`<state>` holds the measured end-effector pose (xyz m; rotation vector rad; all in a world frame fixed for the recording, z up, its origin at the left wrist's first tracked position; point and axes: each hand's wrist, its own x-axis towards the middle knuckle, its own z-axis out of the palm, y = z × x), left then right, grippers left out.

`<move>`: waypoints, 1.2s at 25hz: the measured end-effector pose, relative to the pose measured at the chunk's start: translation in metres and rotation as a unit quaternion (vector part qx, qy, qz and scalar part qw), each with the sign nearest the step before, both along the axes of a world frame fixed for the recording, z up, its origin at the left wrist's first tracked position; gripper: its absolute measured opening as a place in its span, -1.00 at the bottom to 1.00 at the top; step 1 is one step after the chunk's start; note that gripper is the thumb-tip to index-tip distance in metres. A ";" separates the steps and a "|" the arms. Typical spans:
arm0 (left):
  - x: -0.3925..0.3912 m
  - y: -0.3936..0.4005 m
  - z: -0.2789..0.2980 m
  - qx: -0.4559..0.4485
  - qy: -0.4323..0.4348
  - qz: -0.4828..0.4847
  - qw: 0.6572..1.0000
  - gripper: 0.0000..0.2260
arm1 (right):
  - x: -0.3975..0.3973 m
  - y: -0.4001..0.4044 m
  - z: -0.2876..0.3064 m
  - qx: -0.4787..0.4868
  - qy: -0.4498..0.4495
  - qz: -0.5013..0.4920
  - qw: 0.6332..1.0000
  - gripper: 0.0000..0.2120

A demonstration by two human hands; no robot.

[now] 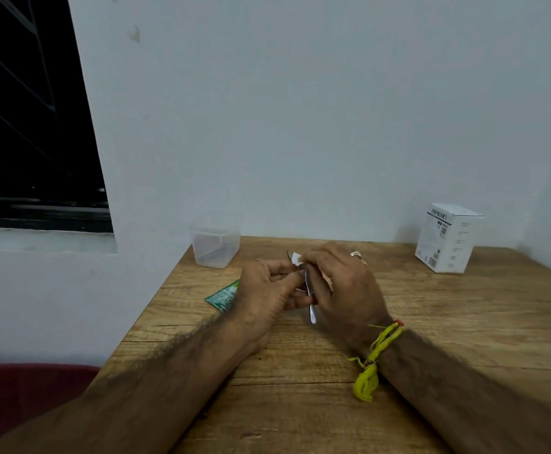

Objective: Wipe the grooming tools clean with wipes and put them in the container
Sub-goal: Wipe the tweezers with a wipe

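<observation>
While both hands [303, 283] pinch it mid-surface, the thin metal tool [309, 296] looks stiff, light, slippery; left hand [267, 290] grips the shaft, right hand [339, 283] presses the wipe [297, 258] near the tip. Container [214, 245] sits far left.

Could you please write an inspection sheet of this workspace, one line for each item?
Surface: wooden table with visible grain, set against a white wall.
Job's things: thin metal tool held between both hands; small white wipe at its upper end; clear plastic container at the far left corner, contents unclear.
Clutter: green sachet beside the left hand; white printed box at the far right.
Grippers: left hand grips the tool; right hand pinches the wipe on it.
Cables: nothing seen.
Surroundings: dark window at left; red cloth below the table edge.
</observation>
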<state>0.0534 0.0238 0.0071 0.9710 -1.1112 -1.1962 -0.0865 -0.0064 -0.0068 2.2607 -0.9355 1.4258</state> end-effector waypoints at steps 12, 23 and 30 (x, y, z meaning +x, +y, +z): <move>0.000 -0.001 0.000 -0.001 -0.002 -0.004 1.000 -0.90 | -0.005 -0.001 0.001 -0.004 -0.014 0.014 1.000 -0.87; -0.002 0.003 0.002 0.009 -0.001 0.000 1.000 -0.85 | -0.022 -0.001 -0.003 0.010 0.067 0.011 0.998 -0.81; -0.003 -0.001 0.002 0.024 -0.025 -0.003 0.999 -0.76 | -0.026 0.000 -0.001 -0.012 0.053 0.033 0.998 -0.81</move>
